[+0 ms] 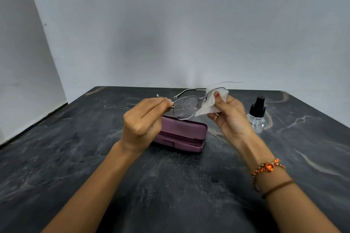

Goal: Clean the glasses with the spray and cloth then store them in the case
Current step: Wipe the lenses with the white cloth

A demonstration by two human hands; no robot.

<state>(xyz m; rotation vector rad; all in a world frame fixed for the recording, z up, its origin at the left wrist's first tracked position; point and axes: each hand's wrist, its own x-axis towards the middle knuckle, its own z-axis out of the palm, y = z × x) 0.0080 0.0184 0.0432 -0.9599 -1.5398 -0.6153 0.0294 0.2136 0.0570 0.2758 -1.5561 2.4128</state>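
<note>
I hold thin metal-framed glasses in the air above the table. My left hand pinches the frame at its left hinge. The visible lens carries spray droplets. My right hand grips a white cloth folded over the other lens, which is hidden by the cloth. Below the glasses lies a purple glasses case, closed, partly covered by my left hand. A clear spray bottle with a black pump top stands upright to the right of my right hand.
The dark marbled table meets a pale wall at its far edge and along its left side. Bracelets circle my right wrist.
</note>
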